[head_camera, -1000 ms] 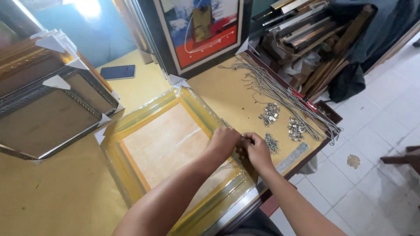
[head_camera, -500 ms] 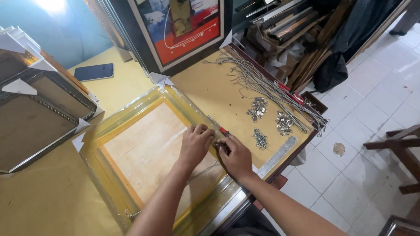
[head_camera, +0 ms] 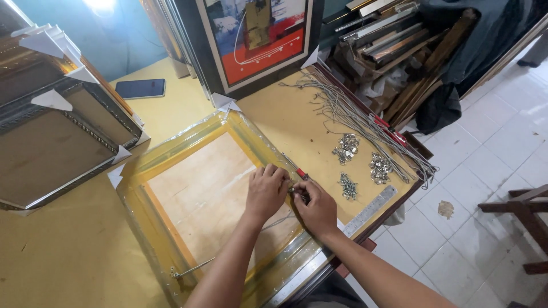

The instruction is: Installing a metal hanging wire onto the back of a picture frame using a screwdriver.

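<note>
Since a moment ago, both hands drawn together at the frame's right rail, mid-picture, and settled there; work looks fixed on one spot of that rail. Left hand (head_camera: 265, 191) curled, fingers (head_camera: 273, 173) pressed down on the rail of the wrapped frame (head_camera: 171, 157). Right hand (head_camera: 317, 208) pinched around something small and dark, too small to tell. Just beside, a red-handled screwdriver (head_camera: 295, 169); further right, screws (head_camera: 347, 186), a ruler (head_camera: 370, 210), grey cords (head_camera: 354, 117). All on the yellow counter (head_camera: 63, 251); phone (head_camera: 140, 88) upper left.
</note>
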